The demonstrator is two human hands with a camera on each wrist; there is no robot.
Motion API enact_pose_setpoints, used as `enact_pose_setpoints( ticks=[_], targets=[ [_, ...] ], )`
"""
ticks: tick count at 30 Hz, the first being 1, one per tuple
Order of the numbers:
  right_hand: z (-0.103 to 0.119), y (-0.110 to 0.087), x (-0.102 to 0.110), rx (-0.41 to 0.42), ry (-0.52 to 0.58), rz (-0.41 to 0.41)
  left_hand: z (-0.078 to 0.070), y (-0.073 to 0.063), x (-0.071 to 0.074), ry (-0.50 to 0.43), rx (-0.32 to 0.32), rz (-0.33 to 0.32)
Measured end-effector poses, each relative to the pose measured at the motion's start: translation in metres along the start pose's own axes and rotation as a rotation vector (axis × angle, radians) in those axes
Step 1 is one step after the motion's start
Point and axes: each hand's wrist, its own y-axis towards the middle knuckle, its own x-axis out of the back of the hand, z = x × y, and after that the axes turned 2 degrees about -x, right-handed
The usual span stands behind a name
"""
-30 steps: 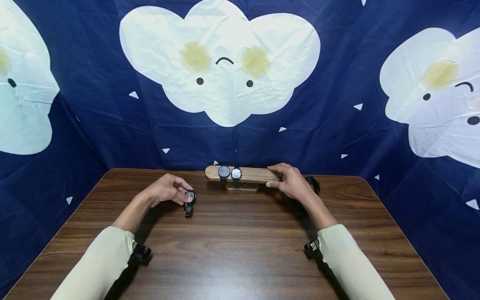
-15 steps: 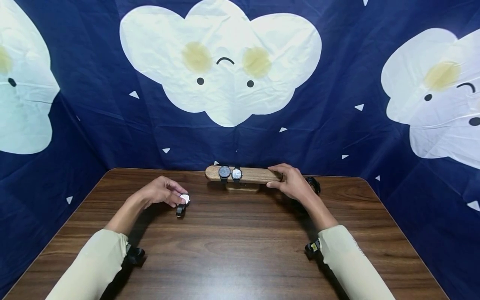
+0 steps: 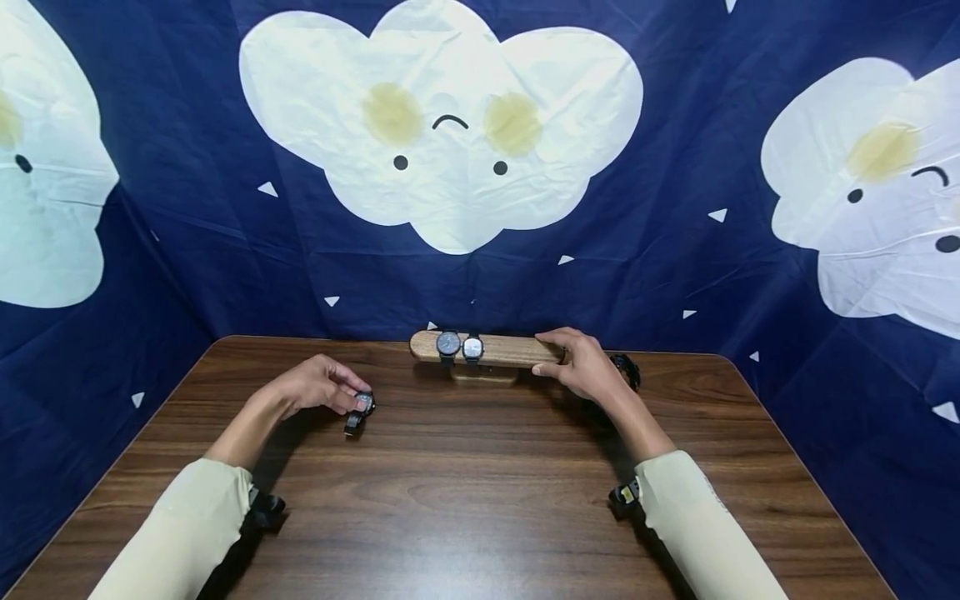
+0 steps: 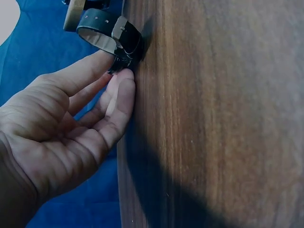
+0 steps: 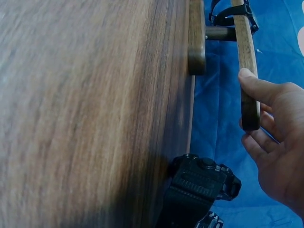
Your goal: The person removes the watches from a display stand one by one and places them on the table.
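Arms (image 3: 180,533) forward, apart; fingers (image 4: 124,97) curled

The head view looks from above the near side of the table (image 3: 465,492), forward and down — the widest of the three, with arms entering from the lower corners and the blue cloth (image 3: 645,275) across the top. The left wrist view looks from close by along the left hand (image 4: 61,123), which enters at left; the table stands sideways, filling the right. The right wrist view is turned too, but mirrored — table at left, right hand (image 5: 285,137) close at right. Head and left wrist share the held watch (image 4: 97,26); head and right wrist share the wooden stand (image 5: 247,52), upper right in the latter.
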Motion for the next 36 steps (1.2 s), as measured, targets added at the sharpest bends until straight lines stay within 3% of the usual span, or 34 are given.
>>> enact_pose_setpoints(
  ticks=[18,30,36],
  targets=[
    [-0.001,0.002,-0.001,0.004,-0.004,0.008,0.005,0.002,0.005,-0.026,-0.015,0.038],
    [-0.003,0.003,-0.001,0.017,-0.009,-0.007,-0.001,0.001,0.010,0.059,-0.028,-0.004],
    [-0.003,0.003,-0.001,0.009,-0.002,0.002,-0.007,0.003,0.008,0.038,-0.043,-0.037]
  ],
)
